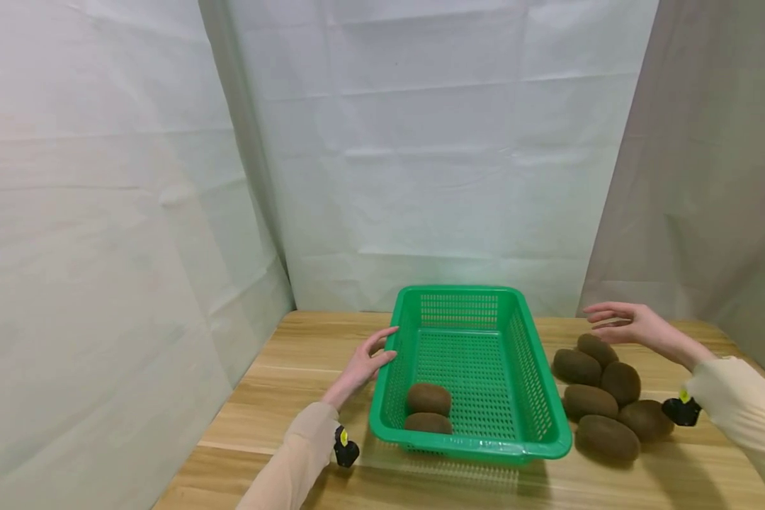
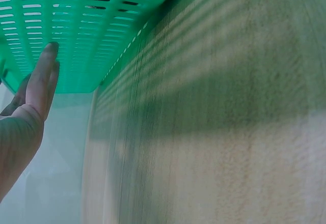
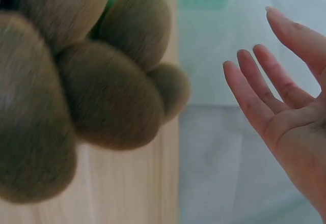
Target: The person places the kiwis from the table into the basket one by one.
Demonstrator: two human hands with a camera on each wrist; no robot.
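Hands first: both are empty, fingers straight and relaxed. The left hand [image 1: 368, 360] lies against the left wall of a green basket [image 1: 535, 386], fingertips at its rim; the left wrist view shows the fingers [image 2: 43, 76] flat beside the slotted green plastic [image 2: 76, 25]. The right hand [image 1: 625, 322] hovers palm-down above the far end of a kiwi pile [image 1: 605, 400], touching none of them. From the right wrist, its open palm [image 3: 285, 117] sits to the right of the blurred brown fruit [image 3: 109, 99], apart from it.

The basket stands in the middle of a light wooden table [image 1: 293, 397], its long side running away from the viewer. Two kiwis [image 1: 428, 407] lie touching each other in its near left corner. The pile, six kiwis, rests on the table just right of the basket, packed close together, the nearest one [image 1: 607, 438] by the basket's near right corner.

Both arms wear pale sleeves [image 1: 739, 397], each with a small black and yellow camera at the wrist. White sheeting [image 1: 421, 142] hangs behind and on both sides of the table.
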